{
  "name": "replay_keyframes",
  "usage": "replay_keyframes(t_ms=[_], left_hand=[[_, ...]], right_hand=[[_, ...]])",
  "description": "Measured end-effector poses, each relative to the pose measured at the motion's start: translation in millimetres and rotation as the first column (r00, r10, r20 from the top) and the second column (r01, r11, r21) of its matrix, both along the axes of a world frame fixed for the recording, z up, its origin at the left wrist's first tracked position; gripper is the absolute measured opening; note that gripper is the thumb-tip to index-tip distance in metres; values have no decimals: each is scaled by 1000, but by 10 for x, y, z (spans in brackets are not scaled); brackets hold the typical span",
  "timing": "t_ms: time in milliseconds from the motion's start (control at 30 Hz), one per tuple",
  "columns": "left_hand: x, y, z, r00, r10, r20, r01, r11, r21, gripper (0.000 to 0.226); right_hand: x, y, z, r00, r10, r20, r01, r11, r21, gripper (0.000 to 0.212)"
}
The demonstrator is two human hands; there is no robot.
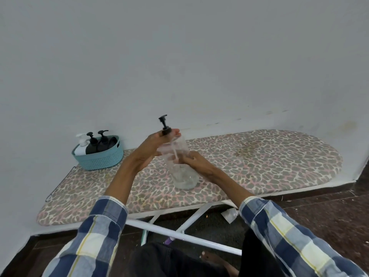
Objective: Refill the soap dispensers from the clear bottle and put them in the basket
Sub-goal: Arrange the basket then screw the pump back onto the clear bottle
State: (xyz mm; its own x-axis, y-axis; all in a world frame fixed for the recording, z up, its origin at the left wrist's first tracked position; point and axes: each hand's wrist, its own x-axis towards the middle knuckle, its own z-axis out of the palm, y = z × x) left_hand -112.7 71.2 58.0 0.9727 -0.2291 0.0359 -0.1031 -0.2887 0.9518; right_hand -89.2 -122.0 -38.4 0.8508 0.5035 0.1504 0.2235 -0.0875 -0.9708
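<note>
A clear bottle (184, 175) stands tilted on the leopard-print ironing board (259, 162). My right hand (194, 159) grips it around the middle. My left hand (152, 149) pinches a black pump head (165, 124) at the bottle's mouth, and the pump's pale tube reaches down inside the bottle. A teal basket (99, 159) sits at the board's far left end against the wall. It holds a white dispenser (81, 146) and two black dispensers (92, 145) (104, 142), all upright.
The board runs along a white wall, with its white metal legs (179, 234) crossing below. A crumpled white scrap (230, 213) lies on the dark floor under the board's near edge. My bare foot (211, 257) is at the bottom.
</note>
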Motion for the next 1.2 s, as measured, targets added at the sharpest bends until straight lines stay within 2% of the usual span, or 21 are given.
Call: replay_keyframes(t_ms=[67,100,167,233,333,433,500,567,633,700,833,933,1033,1200], left_hand=[[-23,100,-61,1000,10,21,-11,1000,14,45],[-27,135,-96,996,65,66,-68,997,43,42],[-45,168,-152,957,226,182,-240,969,59,35],[-46,176,-192,891,365,270,-382,924,11,35],[-12,194,-240,836,424,348,-448,894,-14,39],[8,203,-242,764,478,434,-532,847,5,44],[24,177,-228,725,548,418,-625,778,64,49],[38,108,-244,762,570,308,-644,719,261,73],[8,24,-293,813,562,151,-569,714,409,93],[-26,-26,-372,813,574,104,-558,714,423,98],[-76,1,-454,763,600,241,-640,654,403,96],[-163,39,-437,759,576,302,-651,667,363,101],[-192,73,-425,747,538,391,-661,668,342,88],[-69,329,-413,653,553,517,-740,613,277,89]], right_hand=[[33,19,16,1000,-19,-11,19,1000,23,27],[58,41,8,999,-40,-6,41,999,31,20],[96,106,-10,995,-101,14,100,994,54,32],[131,178,-36,987,-163,17,161,983,87,45],[160,254,-39,980,-194,40,190,978,90,45],[148,340,-64,952,-275,136,263,960,99,49],[98,453,-116,893,-380,241,373,925,77,55],[33,595,-185,811,-471,347,479,875,67,58],[-24,712,-212,757,-502,418,532,845,52,61],[-55,769,-200,772,-460,440,508,861,9,65],[2,740,-179,825,-359,437,409,912,-24,69],[102,689,-202,863,-274,424,345,934,-99,75],[204,705,-120,908,-187,374,268,947,-176,91],[395,995,117,930,-120,348,185,970,-158,94]])
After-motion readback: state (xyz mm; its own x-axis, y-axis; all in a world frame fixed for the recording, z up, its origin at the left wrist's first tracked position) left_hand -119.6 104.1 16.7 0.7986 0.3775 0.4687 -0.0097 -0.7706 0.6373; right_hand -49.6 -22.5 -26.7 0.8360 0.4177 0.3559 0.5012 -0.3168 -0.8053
